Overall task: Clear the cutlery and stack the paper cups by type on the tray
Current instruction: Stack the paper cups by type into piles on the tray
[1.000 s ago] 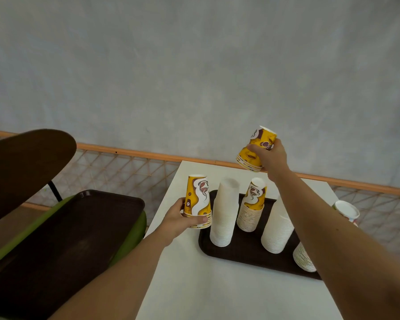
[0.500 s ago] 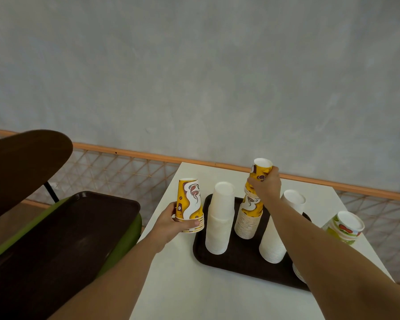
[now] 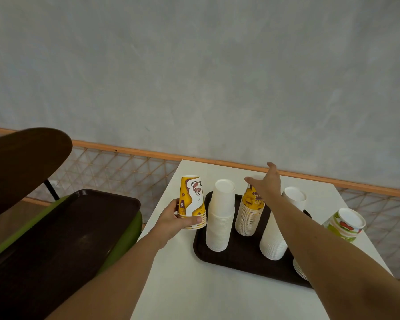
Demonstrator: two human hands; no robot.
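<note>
The short nest of upturned yellow cups is in the left hand, fingers curled round its rims, above the surface just off the left edge of the tray. On the tray, the tall yellow stack stands between two white stacks. The right hand is over its top, fingers straight, spread and empty. A sideways brush from that hand, or an off-centre landing of the held cups, could likely tip the tall stack into its neighbours.

Two trays, two white cup stacks, two yellow stacks, one green-patterned stack, one half-hidden stack
</note>
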